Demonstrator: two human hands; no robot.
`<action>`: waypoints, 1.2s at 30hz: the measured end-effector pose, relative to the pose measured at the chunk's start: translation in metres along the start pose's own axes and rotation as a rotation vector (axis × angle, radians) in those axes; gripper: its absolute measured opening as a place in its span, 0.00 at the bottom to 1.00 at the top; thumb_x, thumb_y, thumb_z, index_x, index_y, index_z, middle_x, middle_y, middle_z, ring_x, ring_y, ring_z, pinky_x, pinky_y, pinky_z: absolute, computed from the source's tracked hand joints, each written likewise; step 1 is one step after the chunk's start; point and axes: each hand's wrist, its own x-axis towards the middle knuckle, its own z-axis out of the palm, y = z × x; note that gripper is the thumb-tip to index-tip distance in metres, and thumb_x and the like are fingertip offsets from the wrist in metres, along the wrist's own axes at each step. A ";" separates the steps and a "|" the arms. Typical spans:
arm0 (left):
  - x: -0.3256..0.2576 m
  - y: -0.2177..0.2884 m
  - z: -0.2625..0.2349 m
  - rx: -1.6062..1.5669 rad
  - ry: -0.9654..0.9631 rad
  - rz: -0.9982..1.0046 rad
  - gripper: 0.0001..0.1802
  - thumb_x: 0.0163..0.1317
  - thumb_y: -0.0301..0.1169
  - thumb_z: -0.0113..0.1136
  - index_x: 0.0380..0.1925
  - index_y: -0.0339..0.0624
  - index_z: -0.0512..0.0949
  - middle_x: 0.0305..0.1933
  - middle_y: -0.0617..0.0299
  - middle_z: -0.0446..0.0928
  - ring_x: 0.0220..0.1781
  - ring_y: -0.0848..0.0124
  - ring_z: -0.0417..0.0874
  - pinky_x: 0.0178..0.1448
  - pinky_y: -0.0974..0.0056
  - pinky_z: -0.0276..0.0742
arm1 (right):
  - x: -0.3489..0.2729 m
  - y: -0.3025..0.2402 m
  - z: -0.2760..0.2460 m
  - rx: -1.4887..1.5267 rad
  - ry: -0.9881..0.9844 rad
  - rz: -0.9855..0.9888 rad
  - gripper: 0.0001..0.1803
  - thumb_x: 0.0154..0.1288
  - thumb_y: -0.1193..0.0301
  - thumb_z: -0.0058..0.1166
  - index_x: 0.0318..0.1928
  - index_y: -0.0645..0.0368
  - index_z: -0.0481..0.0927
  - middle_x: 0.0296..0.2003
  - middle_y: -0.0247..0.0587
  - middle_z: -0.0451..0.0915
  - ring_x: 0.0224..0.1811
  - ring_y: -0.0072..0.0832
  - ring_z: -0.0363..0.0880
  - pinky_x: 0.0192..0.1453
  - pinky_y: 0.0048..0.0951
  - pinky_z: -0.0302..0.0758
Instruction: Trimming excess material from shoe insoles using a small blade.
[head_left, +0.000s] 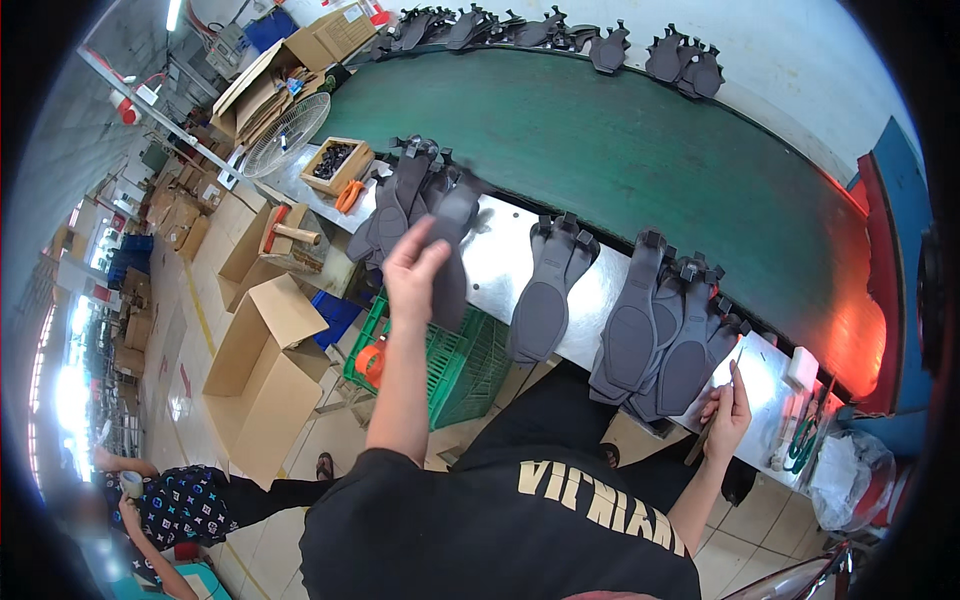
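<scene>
My left hand (412,275) is closed on a dark grey sandal sole (455,235), blurred by motion. It hangs beside a stack of similar grey sandal pieces (393,205) at the left of the metal ledge. In my right hand (728,415), low on the right, is a thin pointed tool (738,358); its tip points up and its exact kind is unclear. Between the hands, two overlapping sandals (541,310) lie on the ledge. A larger pile of them (628,340) is near my right hand, with dark buckle-like ends toward the belt.
A green conveyor belt (560,130) runs behind the ledge, with more sandals (609,50) along its far edge. At left are a wooden box of small black parts (340,163), a green crate (470,375), an open carton (262,375) and a hammer (292,232). Another person (190,510) stands lower left.
</scene>
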 end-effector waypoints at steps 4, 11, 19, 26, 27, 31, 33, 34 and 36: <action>0.076 0.004 -0.037 0.005 0.264 0.280 0.26 0.59 0.20 0.62 0.60 0.31 0.73 0.55 0.57 0.79 0.52 0.72 0.80 0.58 0.68 0.74 | 0.000 0.002 -0.002 -0.012 0.005 -0.005 0.21 0.76 0.75 0.43 0.67 0.58 0.70 0.27 0.29 0.72 0.20 0.10 0.65 0.23 0.13 0.63; 0.161 -0.077 -0.128 1.313 0.132 -0.064 0.37 0.62 0.63 0.48 0.63 0.54 0.74 0.57 0.42 0.77 0.60 0.45 0.77 0.66 0.51 0.68 | 0.003 0.000 0.005 -0.012 -0.015 -0.017 0.21 0.75 0.75 0.42 0.66 0.58 0.70 0.27 0.30 0.73 0.19 0.11 0.65 0.22 0.15 0.64; 0.128 -0.063 -0.075 1.012 0.400 0.640 0.19 0.67 0.38 0.58 0.52 0.37 0.79 0.50 0.47 0.81 0.53 0.52 0.81 0.58 0.55 0.74 | -0.001 0.001 0.002 -0.024 0.054 0.010 0.21 0.75 0.75 0.44 0.65 0.56 0.72 0.27 0.30 0.74 0.20 0.12 0.66 0.23 0.15 0.65; -0.002 -0.023 0.144 0.493 -0.473 0.595 0.29 0.53 0.31 0.71 0.56 0.37 0.77 0.59 0.52 0.78 0.61 0.59 0.77 0.65 0.56 0.70 | 0.001 0.000 0.000 0.006 0.073 0.072 0.09 0.76 0.72 0.44 0.44 0.62 0.77 0.26 0.31 0.74 0.19 0.13 0.69 0.21 0.15 0.65; -0.004 -0.027 0.168 0.497 -0.536 0.687 0.30 0.51 0.33 0.72 0.55 0.37 0.78 0.58 0.52 0.78 0.62 0.57 0.77 0.66 0.56 0.69 | 0.000 -0.002 0.001 0.037 0.071 0.056 0.09 0.76 0.71 0.43 0.41 0.61 0.76 0.27 0.32 0.74 0.19 0.13 0.69 0.21 0.16 0.65; 0.004 -0.054 0.222 0.414 -0.719 0.587 0.23 0.53 0.29 0.69 0.52 0.39 0.80 0.51 0.54 0.83 0.53 0.63 0.83 0.58 0.61 0.75 | -0.006 -0.007 0.001 0.226 0.091 0.001 0.10 0.77 0.68 0.43 0.39 0.60 0.74 0.28 0.33 0.76 0.19 0.14 0.70 0.21 0.16 0.66; 0.006 -0.055 0.230 0.287 -0.904 0.369 0.22 0.54 0.28 0.69 0.51 0.40 0.81 0.47 0.55 0.84 0.49 0.66 0.85 0.54 0.63 0.78 | -0.013 -0.019 -0.002 0.290 0.096 0.001 0.11 0.77 0.67 0.42 0.40 0.60 0.74 0.29 0.35 0.77 0.18 0.14 0.69 0.21 0.16 0.65; 0.006 -0.056 0.225 0.283 -0.857 0.440 0.21 0.54 0.26 0.68 0.50 0.41 0.81 0.44 0.57 0.85 0.45 0.68 0.86 0.51 0.65 0.79 | -0.024 -0.026 -0.004 0.241 0.074 0.026 0.10 0.77 0.68 0.42 0.41 0.61 0.74 0.30 0.36 0.78 0.18 0.13 0.68 0.21 0.15 0.64; -0.006 -0.041 0.221 0.244 -0.797 0.523 0.19 0.52 0.23 0.70 0.47 0.40 0.82 0.40 0.59 0.86 0.42 0.72 0.87 0.48 0.68 0.80 | -0.043 -0.041 0.001 0.134 0.001 0.049 0.10 0.73 0.72 0.45 0.48 0.64 0.74 0.39 0.40 0.80 0.18 0.09 0.64 0.21 0.13 0.61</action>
